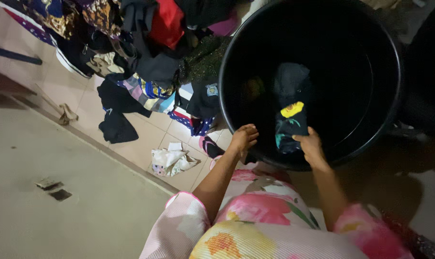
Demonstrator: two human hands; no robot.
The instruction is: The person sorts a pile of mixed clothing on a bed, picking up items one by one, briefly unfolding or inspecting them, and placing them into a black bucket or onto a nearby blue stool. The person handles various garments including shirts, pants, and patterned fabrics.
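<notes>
A large black tub [236, 57] stands in front of me, its inside dark. A dark garment with yellow and teal patches [290, 120] hangs over the tub's near rim and reaches down inside. My right hand [310, 145] grips this garment at the rim. My left hand [243, 138] rests on the near rim just to the left of the garment, fingers curled over the edge. Both forearms reach out from pink floral sleeves at the bottom of the view.
A big pile of mixed clothes [145, 52] lies on the tiled floor left of the tub. A crumpled white cloth [172, 160] and a black garment [116, 127] lie nearer me. A concrete step [59, 201] fills the lower left.
</notes>
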